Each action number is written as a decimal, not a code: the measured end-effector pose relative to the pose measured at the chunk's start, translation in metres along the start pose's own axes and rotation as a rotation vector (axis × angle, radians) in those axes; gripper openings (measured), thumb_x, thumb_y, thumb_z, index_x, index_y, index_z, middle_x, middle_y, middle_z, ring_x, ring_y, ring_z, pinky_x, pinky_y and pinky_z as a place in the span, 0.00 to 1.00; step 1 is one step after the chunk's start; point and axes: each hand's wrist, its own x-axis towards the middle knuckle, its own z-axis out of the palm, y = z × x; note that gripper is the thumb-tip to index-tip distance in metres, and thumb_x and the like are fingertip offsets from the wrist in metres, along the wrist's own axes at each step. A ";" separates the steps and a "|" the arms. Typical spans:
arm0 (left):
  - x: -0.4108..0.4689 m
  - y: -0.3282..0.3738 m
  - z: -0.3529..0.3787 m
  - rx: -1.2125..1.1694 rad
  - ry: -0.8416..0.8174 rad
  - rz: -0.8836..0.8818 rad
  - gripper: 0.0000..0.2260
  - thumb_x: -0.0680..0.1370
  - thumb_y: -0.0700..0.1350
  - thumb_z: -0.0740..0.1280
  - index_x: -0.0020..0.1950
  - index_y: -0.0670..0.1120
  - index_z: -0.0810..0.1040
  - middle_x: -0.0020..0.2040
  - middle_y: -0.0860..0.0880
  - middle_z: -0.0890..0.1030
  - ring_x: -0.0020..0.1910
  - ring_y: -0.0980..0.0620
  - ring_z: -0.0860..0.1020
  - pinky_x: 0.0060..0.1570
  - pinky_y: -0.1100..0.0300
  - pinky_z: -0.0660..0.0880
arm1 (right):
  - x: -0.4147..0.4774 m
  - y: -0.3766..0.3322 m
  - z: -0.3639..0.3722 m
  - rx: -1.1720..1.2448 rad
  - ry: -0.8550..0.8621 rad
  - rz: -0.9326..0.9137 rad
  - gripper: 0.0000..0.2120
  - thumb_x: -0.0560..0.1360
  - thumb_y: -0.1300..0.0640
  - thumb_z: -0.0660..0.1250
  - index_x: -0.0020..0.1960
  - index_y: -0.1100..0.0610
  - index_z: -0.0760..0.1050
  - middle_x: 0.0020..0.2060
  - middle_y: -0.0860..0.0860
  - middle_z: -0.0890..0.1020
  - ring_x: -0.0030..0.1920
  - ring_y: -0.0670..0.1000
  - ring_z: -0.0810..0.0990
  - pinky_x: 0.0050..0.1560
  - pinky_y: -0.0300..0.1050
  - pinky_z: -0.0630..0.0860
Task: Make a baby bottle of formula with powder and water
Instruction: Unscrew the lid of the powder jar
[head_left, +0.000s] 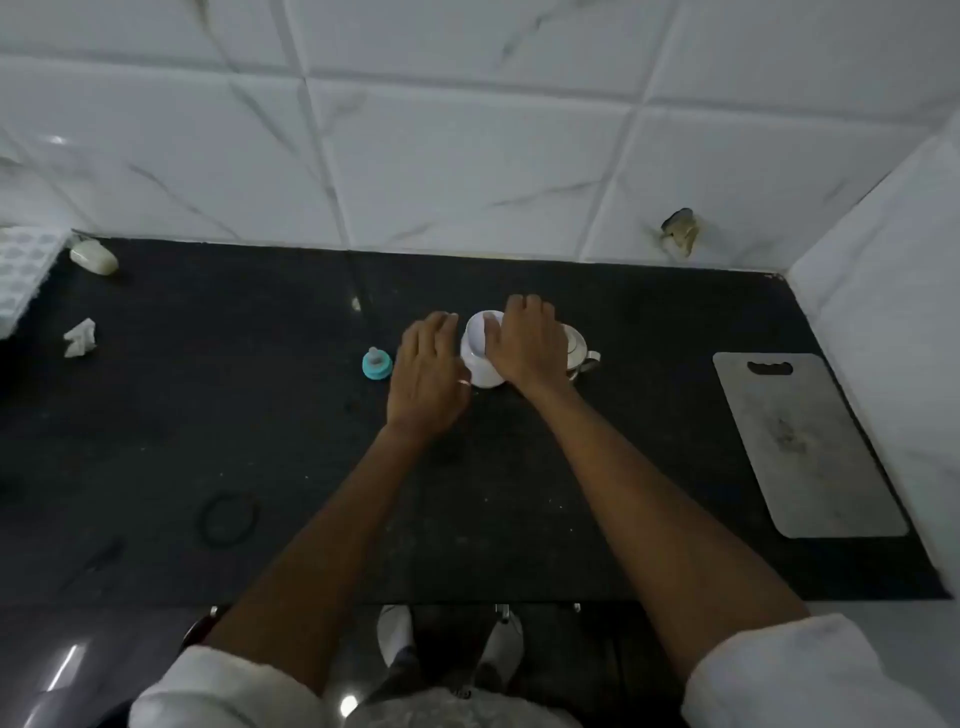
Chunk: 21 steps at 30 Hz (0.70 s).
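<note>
A white round container (480, 358) stands on the black counter (311, 467), a little past its middle. My right hand (524, 340) lies over its right side, fingers spread, thumb at the rim. My left hand (428, 374) hovers flat just left of the container, fingers apart, holding nothing. Left of that hand stands a teal bottle cap with a clear teat (376, 362). A white cup with a handle (579, 351) peeks out behind my right hand. The bottle body is not visible.
A grey cutting board (802, 441) lies at the right. A crumpled tissue (80, 338), a pale soap-like lump (94, 257) and a white tray (23, 270) sit at the far left. A black ring (228, 519) lies near the front edge. Tiled walls close the back and right.
</note>
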 end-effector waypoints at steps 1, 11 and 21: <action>-0.004 0.005 0.006 -0.029 -0.017 0.017 0.29 0.72 0.43 0.71 0.71 0.37 0.67 0.68 0.38 0.73 0.67 0.41 0.69 0.67 0.46 0.71 | 0.008 -0.002 -0.002 0.022 -0.041 0.034 0.23 0.82 0.42 0.59 0.63 0.61 0.76 0.60 0.59 0.79 0.60 0.59 0.77 0.54 0.53 0.76; -0.006 0.042 0.058 -0.604 -0.163 -0.441 0.48 0.72 0.50 0.76 0.81 0.43 0.47 0.81 0.45 0.51 0.81 0.49 0.48 0.78 0.53 0.52 | 0.042 -0.023 -0.001 -0.013 -0.312 0.082 0.32 0.80 0.35 0.60 0.69 0.61 0.74 0.65 0.61 0.75 0.63 0.59 0.75 0.57 0.52 0.74; 0.040 0.017 0.068 -0.547 -0.300 -0.551 0.18 0.76 0.42 0.72 0.64 0.42 0.74 0.57 0.50 0.79 0.57 0.57 0.75 0.49 0.72 0.66 | 0.045 -0.013 0.021 0.018 -0.373 0.101 0.33 0.77 0.32 0.62 0.64 0.60 0.77 0.57 0.57 0.83 0.57 0.56 0.82 0.49 0.47 0.73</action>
